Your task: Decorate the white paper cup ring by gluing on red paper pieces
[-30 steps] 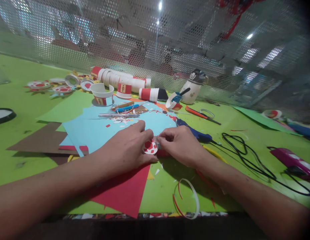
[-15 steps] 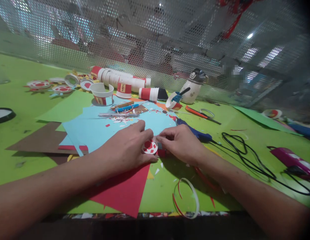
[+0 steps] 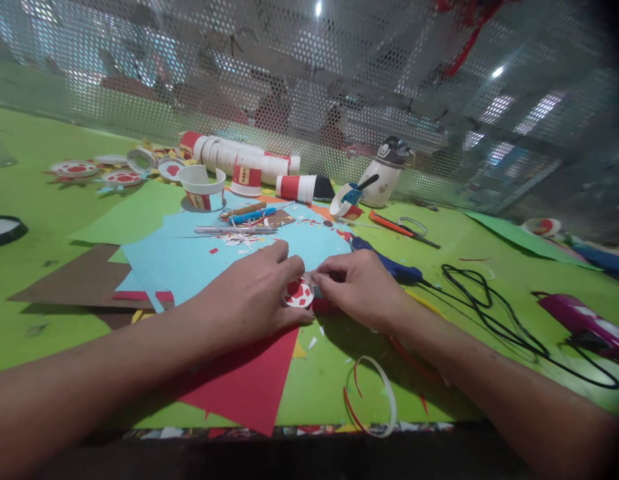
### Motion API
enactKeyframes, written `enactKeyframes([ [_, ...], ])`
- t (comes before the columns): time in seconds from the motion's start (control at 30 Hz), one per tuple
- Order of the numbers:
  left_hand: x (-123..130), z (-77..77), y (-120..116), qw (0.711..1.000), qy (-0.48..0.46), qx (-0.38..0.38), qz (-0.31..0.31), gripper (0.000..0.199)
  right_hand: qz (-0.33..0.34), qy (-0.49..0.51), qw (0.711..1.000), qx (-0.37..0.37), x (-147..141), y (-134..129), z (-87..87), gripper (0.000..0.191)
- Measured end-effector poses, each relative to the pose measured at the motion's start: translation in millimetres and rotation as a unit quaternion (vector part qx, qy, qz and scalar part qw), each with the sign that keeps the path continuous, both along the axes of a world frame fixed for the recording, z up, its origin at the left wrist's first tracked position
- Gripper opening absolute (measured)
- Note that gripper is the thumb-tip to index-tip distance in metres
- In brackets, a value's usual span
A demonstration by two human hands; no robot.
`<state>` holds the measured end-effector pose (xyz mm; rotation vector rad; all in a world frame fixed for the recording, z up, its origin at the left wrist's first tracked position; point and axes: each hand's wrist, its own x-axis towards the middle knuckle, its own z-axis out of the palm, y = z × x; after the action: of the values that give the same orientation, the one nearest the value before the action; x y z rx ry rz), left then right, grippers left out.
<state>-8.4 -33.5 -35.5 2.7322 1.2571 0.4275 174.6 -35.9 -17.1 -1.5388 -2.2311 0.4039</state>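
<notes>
A small white round paper disc with red patches [image 3: 298, 293] sits over the near end of the paper sheets. My left hand [image 3: 262, 287] curls around its left side, the thumb below and the fingers above. My right hand [image 3: 362, 287] pinches at the disc's upper right edge; whatever lies between thumb and forefinger is too small to make out. Part of a red piece shows under the right fingers. Beneath my hands lie a red sheet [image 3: 254, 380] and a light blue sheet [image 3: 159, 247], with paper scraps [image 3: 242, 240] scattered on the blue one.
Behind stand cut paper cups [image 3: 202, 187] and a lying cup stack [image 3: 239, 155]. Finished-looking red-dotted discs [image 3: 74, 171] lie at left. A blue glue gun [image 3: 394, 268], orange-handled cutter [image 3: 389, 224], black cable [image 3: 489, 313] and white jug [image 3: 382, 183] are at right. A curled paper strip [image 3: 390, 393] lies near the front edge.
Both hands stay almost in place around the disc, which seems tilted slightly. The whole view has shifted a little to the right, so things appear slightly further left.
</notes>
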Motion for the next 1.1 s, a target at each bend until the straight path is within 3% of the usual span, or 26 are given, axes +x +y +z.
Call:
enactKeyframes([
  [1.1,-1.0,0.0,-0.1,1.0,0.006,0.014,0.003,0.037,-0.012,0.003,1.0,0.007,-1.6,0.2,0.4,0.021],
])
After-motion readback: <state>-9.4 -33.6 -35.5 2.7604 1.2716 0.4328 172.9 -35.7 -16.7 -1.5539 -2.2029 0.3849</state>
